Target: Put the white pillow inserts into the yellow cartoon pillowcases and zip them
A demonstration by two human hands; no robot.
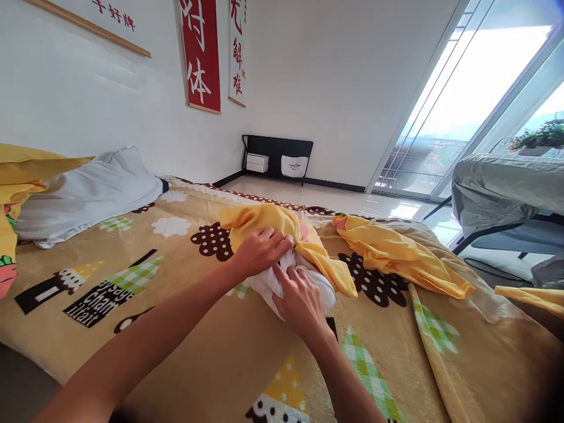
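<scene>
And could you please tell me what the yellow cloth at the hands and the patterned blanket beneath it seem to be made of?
Yellow cloth: probably thin woven cotton or a cotton blend, with a matte finish, judging by its soft creases. Patterned blanket: likely plush synthetic fleece, given its soft, faintly lustrous surface; the exact fibre can't be told.

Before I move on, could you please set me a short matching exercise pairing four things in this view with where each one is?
Things:
1. left hand
2. red scroll
3. black rack
4. large white pillow

Places:
A. low against the far wall
B. lying on the patterned blanket, toward the left of the picture
C. on the bunched yellow cloth
D. hanging between two white scrolls

Pairs: 1-C, 2-D, 3-A, 4-B
</scene>
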